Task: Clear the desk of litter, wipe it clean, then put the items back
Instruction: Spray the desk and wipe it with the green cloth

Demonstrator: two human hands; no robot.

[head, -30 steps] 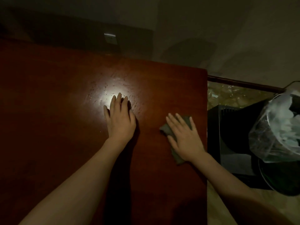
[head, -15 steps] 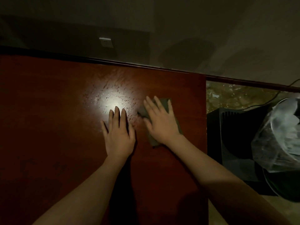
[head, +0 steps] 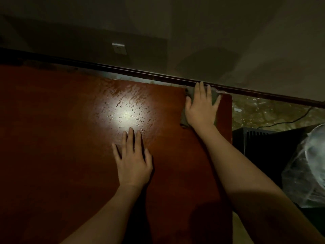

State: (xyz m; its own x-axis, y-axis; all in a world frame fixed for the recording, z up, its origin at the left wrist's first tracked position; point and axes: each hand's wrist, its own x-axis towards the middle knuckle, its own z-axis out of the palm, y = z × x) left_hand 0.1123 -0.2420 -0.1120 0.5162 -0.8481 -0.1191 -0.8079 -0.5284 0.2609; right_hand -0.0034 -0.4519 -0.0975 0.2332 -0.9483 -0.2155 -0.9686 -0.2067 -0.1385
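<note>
The dark red wooden desk (head: 61, 138) fills the left and middle of the head view, with wet streaks shining under a bright light spot. My right hand (head: 201, 106) lies flat, fingers straight, pressing a grey-green cloth (head: 214, 97) onto the desk's far right corner by the wall. The cloth shows only around the hand's edges. My left hand (head: 132, 159) rests flat on the desk near the middle, fingers straight and spread, holding nothing.
A wall with a white socket (head: 119, 48) runs behind the desk. To the right of the desk stands a black box-like object (head: 263, 143) and a bin with a clear plastic bag (head: 306, 175). A black cable (head: 288, 120) lies on the floor.
My right hand has slid the cloth from the desk's near right side up to the far right corner. The left hand stayed flat on the desk; the view tilted down.
</note>
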